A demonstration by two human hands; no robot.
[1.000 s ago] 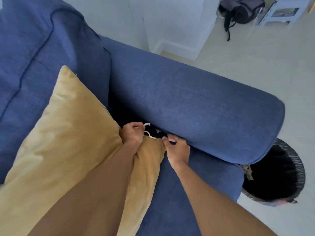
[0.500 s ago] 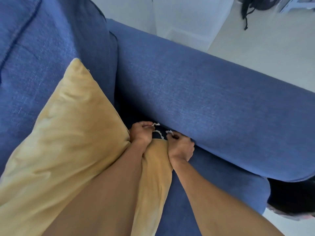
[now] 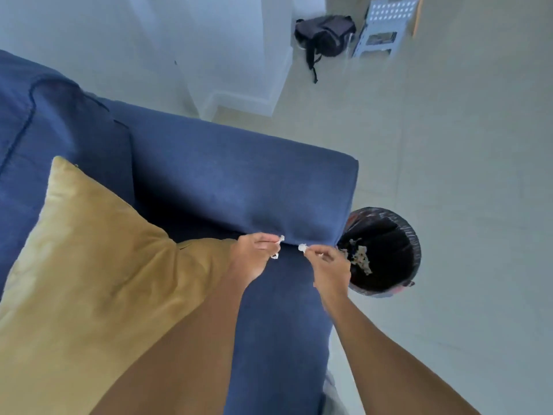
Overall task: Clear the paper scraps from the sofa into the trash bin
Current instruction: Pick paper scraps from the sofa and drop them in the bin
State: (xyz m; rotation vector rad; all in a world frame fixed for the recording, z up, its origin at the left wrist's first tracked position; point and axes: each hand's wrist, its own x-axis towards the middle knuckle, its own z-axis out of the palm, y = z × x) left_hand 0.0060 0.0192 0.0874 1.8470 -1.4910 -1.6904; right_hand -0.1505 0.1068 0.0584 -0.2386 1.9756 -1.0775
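My left hand (image 3: 254, 259) pinches a thin white paper scrap (image 3: 278, 245) over the blue sofa (image 3: 239, 187) seat, close under the armrest. My right hand (image 3: 330, 266) pinches a second small white paper scrap (image 3: 302, 248) a little to the right, near the seat's front corner. The two hands are apart. The trash bin (image 3: 414, 247), round with a black liner, stands on the floor just right of the armrest's end; several paper scraps (image 3: 360, 259) lie inside it.
A mustard-yellow cushion (image 3: 89, 265) lies on the seat at the left, under my left forearm. Pale floor (image 3: 449, 145) spreads to the right. A dark backpack (image 3: 324, 35) and a light step stool (image 3: 383, 28) stand far back by a white wall.
Both hands have come out of the gap beside the cushion and moved right along the armrest toward the bin, each still pinching a scrap. The view has pulled back, showing the bin whole.
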